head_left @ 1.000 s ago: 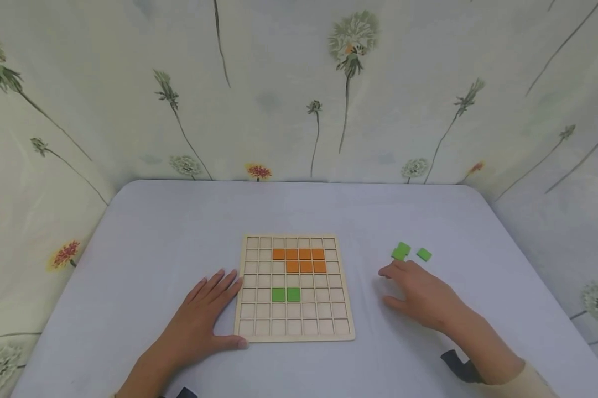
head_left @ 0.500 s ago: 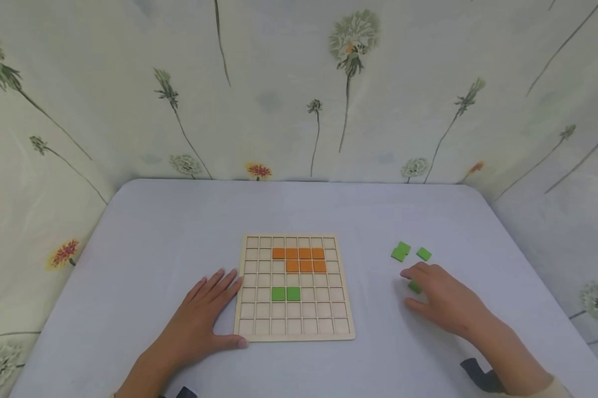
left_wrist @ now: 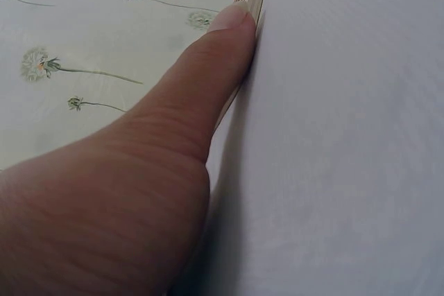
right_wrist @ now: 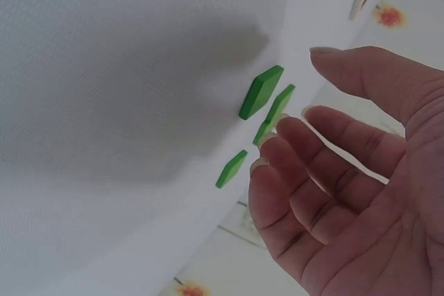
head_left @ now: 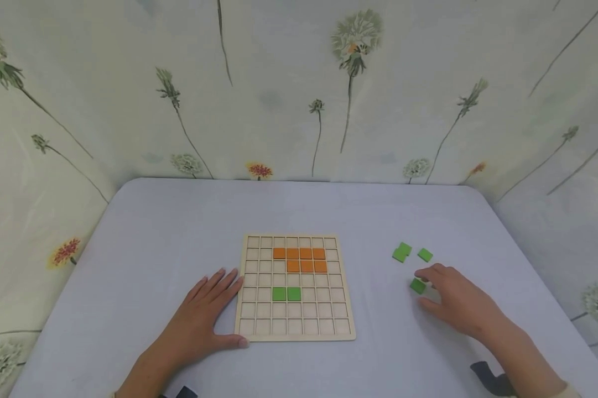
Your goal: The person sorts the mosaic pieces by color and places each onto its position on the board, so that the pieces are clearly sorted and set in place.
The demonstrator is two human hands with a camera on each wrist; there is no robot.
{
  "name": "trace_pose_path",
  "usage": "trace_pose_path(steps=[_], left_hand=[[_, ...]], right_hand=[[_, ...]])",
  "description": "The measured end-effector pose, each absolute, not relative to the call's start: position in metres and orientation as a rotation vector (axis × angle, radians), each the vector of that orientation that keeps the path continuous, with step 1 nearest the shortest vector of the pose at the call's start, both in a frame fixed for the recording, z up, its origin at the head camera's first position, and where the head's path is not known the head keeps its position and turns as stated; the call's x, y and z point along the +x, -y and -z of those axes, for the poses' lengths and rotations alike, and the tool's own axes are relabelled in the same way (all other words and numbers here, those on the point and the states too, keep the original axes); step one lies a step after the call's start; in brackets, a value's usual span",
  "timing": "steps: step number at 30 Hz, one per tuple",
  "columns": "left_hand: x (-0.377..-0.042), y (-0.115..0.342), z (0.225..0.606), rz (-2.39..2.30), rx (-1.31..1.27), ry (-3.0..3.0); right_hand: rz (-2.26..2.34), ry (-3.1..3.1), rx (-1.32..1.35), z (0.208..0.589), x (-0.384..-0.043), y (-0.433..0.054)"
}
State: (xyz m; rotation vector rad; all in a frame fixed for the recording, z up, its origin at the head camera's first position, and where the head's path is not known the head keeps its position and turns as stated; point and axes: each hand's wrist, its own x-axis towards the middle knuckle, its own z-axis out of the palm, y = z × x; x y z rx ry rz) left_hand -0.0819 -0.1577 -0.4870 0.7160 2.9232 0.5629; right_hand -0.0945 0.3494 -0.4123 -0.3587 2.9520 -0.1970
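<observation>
A pale wooden grid board (head_left: 327,310) lies on the table, holding several orange square tiles (head_left: 306,254) and two green tiles (head_left: 294,294) in its cells. My left hand (head_left: 199,315) rests at its left side, fingers spread and straight, with fingertips and thumb touching the edge. To the right of the board, one loose green tile (head_left: 418,286) lies flat between the thumb and fingers of my right hand (head_left: 458,301). In the right wrist view those fingers are loosely bent and apart from the tile (right_wrist: 261,93), holding nothing.
Beyond the right hand lie two green tiles (head_left: 402,252) that touch or overlap, and a single green tile (head_left: 425,255). A white cloth (head_left: 179,213) covers the table. Behind it hangs a curtain (head_left: 269,99) printed with dandelions.
My right hand has drawn back to the right and towards me, uncovering the nearest loose green tile. The left hand and the tiles on the board stay where they were.
</observation>
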Motion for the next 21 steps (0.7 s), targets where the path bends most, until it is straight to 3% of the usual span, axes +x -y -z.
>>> trace_pose_path(steps=[21], left_hand=[[-0.0823, 0.1568, 0.4872, -0.556, 0.716, -2.93]], right_hand=[[0.215, -2.957, -0.288, 0.4209, -0.0979, -0.3546]])
